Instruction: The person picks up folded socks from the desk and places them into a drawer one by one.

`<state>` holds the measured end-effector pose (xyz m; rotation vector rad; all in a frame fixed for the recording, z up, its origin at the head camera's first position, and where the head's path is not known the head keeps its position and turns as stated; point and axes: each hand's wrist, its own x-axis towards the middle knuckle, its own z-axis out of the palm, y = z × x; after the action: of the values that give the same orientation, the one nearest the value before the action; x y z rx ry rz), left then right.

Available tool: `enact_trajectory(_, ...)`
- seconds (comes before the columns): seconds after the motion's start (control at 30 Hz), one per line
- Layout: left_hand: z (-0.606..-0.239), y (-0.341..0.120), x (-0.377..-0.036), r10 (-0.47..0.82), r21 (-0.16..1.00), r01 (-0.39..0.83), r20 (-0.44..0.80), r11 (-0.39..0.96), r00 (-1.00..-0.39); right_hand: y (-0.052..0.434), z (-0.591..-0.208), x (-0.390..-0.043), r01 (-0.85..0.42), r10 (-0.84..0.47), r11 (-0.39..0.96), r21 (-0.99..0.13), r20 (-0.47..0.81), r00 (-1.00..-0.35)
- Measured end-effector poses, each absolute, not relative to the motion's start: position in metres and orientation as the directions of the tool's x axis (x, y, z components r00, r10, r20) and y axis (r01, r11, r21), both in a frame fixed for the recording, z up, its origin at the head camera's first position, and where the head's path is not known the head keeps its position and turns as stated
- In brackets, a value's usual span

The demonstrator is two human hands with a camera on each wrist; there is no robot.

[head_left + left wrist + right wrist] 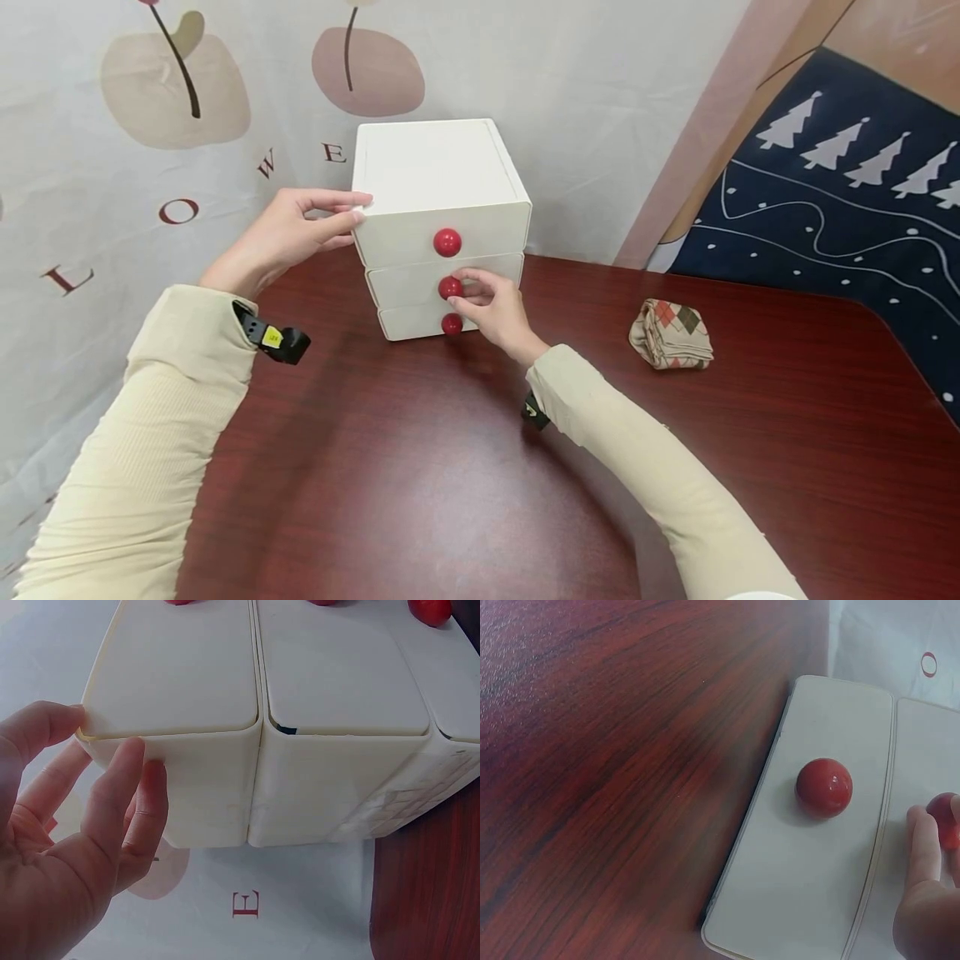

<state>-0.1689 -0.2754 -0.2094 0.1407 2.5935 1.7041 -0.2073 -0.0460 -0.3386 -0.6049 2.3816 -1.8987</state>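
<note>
A white three-drawer box with round red knobs stands on the table. At its upper left front corner is my left hand, its fairly straight fingers touching the top and side edges. The left wrist view shows the fingertips right at the front edge of the top drawer's side. My right hand pinches the red middle knob between thumb and fingers. Above that hand is the top knob; below it, the bottom knob is untouched. All three drawer fronts sit flush.
To the right on the dark red wooden table lies a folded argyle cloth. Behind the box hangs a pale printed curtain. A navy cloth with white trees borders the table's right side.
</note>
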Motion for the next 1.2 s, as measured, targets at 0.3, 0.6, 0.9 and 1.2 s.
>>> enact_trajectory(0.3, -0.209, -0.274, -0.168, 0.096, 0.918, 0.055, 0.018, 0.392, -0.995, -0.044, -0.340, -0.205, -0.268, -0.332, 0.166, -0.949, 0.202, -0.921)
enact_trajectory(0.6, -0.210, -0.275, -0.167, 0.090, 0.910, 0.047, 0.011, 0.411, -0.996, -0.039, -0.349, -0.204, -0.227, -0.331, 0.198, -0.953, 0.153, -0.931)
enact_trajectory(0.9, -0.210, -0.274, -0.167, 0.090, 0.911, 0.049, 0.013, 0.410, -0.996, -0.050, -0.372, -0.202, -0.229, -0.394, 0.329, -0.916, 0.087, -0.915)
enact_trajectory(1.2, -0.210, -0.273, -0.168, 0.090, 0.914, 0.053, 0.018, 0.403, -0.996, -0.055, -0.379, -0.201, -0.241, -0.310, 0.362, -0.900, 0.127, -0.942)
